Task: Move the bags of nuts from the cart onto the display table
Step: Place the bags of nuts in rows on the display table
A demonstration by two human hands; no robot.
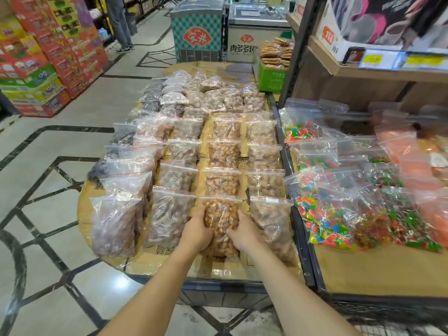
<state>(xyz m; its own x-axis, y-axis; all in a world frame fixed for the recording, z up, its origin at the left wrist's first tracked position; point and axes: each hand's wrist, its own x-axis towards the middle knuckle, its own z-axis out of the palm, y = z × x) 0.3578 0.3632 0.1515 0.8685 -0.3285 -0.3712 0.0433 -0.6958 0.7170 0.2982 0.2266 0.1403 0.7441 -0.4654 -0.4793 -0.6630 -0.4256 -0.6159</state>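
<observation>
A clear zip bag of golden-brown nuts (221,215) lies at the near end of a column of like bags on the cardboard-covered display table (155,265). My left hand (197,230) grips its left side and my right hand (243,232) grips its right side, fingers curled onto the bag. Rows of other nut bags (186,151) fill the table ahead and to both sides. A dark wire cart (388,314) shows only as a corner at the bottom right; its contents are out of sight.
To the right, a second table (388,270) holds bags of coloured candy (324,221) and orange snacks. A shelf unit (363,69) rises behind it. Stacked boxes (48,57) line the aisle on the left, two freezers (198,32) stand at the far end, and a person (120,23) stands beyond.
</observation>
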